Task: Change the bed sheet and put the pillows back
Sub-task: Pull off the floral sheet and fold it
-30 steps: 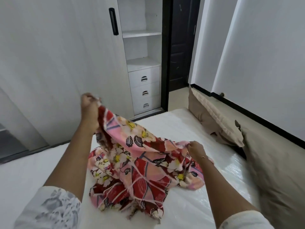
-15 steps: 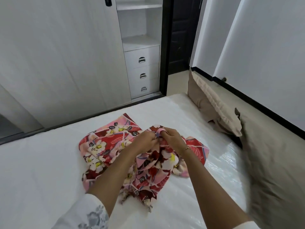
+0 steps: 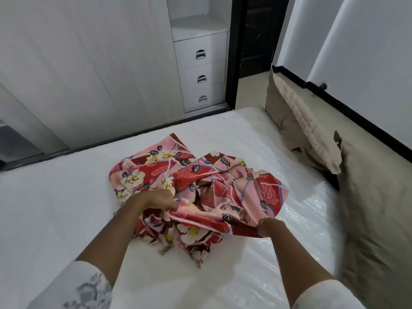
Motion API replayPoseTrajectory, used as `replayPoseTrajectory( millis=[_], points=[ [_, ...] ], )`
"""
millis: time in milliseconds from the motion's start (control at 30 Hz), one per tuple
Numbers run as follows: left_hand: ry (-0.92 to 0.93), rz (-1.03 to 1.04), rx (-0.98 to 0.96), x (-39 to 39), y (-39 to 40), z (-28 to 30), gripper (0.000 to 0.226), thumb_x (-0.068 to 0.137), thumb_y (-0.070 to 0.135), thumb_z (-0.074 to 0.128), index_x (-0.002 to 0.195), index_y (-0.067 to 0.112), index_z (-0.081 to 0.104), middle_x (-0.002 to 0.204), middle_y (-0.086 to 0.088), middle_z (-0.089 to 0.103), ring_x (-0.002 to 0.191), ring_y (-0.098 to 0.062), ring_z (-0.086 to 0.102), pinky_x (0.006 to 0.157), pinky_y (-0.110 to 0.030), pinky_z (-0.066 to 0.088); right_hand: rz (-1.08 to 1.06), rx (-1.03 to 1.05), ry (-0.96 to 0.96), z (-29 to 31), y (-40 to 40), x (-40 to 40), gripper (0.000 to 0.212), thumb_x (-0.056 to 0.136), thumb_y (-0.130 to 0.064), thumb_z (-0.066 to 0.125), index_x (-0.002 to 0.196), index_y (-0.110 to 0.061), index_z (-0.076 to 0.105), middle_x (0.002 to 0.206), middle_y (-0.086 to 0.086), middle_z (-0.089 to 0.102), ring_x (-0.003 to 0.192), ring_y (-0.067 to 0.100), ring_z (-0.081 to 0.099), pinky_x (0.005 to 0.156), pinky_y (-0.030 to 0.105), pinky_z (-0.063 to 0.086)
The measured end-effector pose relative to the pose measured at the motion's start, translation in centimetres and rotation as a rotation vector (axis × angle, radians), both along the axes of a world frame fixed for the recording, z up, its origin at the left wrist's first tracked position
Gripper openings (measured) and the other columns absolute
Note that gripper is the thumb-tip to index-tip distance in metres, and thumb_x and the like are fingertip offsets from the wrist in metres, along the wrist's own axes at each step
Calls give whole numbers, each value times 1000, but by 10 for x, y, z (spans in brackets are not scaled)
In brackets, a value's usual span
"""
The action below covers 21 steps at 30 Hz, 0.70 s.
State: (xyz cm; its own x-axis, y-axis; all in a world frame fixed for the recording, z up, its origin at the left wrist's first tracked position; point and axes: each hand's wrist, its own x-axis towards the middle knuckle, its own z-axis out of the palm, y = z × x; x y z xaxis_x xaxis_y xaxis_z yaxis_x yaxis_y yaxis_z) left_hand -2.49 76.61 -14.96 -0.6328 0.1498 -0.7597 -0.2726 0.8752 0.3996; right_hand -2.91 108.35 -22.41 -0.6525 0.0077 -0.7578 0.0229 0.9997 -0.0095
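A red and pink floral bed sheet (image 3: 214,186) lies bunched in the middle of a bare white mattress (image 3: 55,208) covered in clear plastic. My left hand (image 3: 158,200) grips one edge of the sheet at the near left of the heap. My right hand (image 3: 270,226) grips the same edge further right, so the hem stretches between the two hands. Two beige pillows stand at the right side of the bed: one (image 3: 298,128) leans upright further back, the other (image 3: 376,208) lies nearer to me.
A white wardrobe (image 3: 89,63) with sliding doors runs along the far side of the bed, with a drawer unit (image 3: 201,70) of three drawers. A dark doorway (image 3: 256,41) opens beside it. White wall panels (image 3: 367,52) with black skirting stand at the right.
My hands came down from a raised hold, met at the middle of the heap, then drew apart along the sheet's near edge. The view has tilted down toward the bed.
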Motion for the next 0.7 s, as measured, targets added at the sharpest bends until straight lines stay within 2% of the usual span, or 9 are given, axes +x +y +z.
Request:
replayPoseTrajectory(
  millis=[100,133,200,300,367,433,533,633,700],
  points=[
    [-69,-134,-216,1,12,-12,29,85,41,58,80,12,60,77,-3,56,62,-12,49,56,-22,36,-83,-40,5,-7,9,0,31,89,-12,50,119,-5,53,97,10,61,77,21,61,59,22,46],
    [-18,-128,-281,1,18,-19,45,84,52,56,104,12,62,97,-9,61,80,-17,57,67,-24,42,-93,-50,24,-12,10,-3,26,87,-12,54,112,-4,56,90,9,59,69,21,58,56,22,44],
    [263,-95,-453,-1,36,-28,66,86,61,47,133,14,45,125,-12,57,109,-27,57,86,-33,46,-78,-76,79,-24,11,-12,33,87,-16,57,115,-1,60,98,10,60,83,25,59,69,26,46],
    [630,-13,-374,-14,69,-37,49,94,50,41,127,15,48,124,-6,57,107,-24,58,88,-36,47,-294,-332,267,-31,3,-23,28,91,-7,46,113,-2,63,110,14,63,100,30,59,83,28,46],
    [652,31,-178,-30,96,-46,38,94,43,46,117,15,57,112,-2,60,93,-18,60,78,-30,49,-479,-601,429,-30,-7,-33,28,89,1,45,105,-4,67,107,15,66,94,27,58,75,25,43],
    [533,173,64,-43,126,-55,37,92,47,47,101,15,64,85,1,63,71,-13,57,62,-23,44,-478,-801,617,-21,-25,-40,23,84,4,49,94,-3,69,95,14,68,82,22,57,69,22,37],
    [307,395,359,-63,165,-64,61,82,72,38,83,17,64,80,0,64,76,-15,60,72,-30,46,-365,-870,855,-19,-42,-46,24,80,-12,41,74,1,59,69,17,62,60,19,48,54,22,29],
    [76,414,551,-79,188,-71,38,92,47,47,80,15,61,83,-2,64,79,-13,58,71,-20,43,-448,-790,939,-14,-30,-58,23,82,-5,42,90,2,62,80,16,65,67,22,53,58,25,34],
    [61,342,536,-86,192,-75,33,94,38,49,71,16,59,75,1,61,71,-9,55,61,-14,39,-425,-775,814,-16,-18,-66,27,79,9,47,101,2,62,90,15,65,78,25,57,63,27,38]
  ],
)
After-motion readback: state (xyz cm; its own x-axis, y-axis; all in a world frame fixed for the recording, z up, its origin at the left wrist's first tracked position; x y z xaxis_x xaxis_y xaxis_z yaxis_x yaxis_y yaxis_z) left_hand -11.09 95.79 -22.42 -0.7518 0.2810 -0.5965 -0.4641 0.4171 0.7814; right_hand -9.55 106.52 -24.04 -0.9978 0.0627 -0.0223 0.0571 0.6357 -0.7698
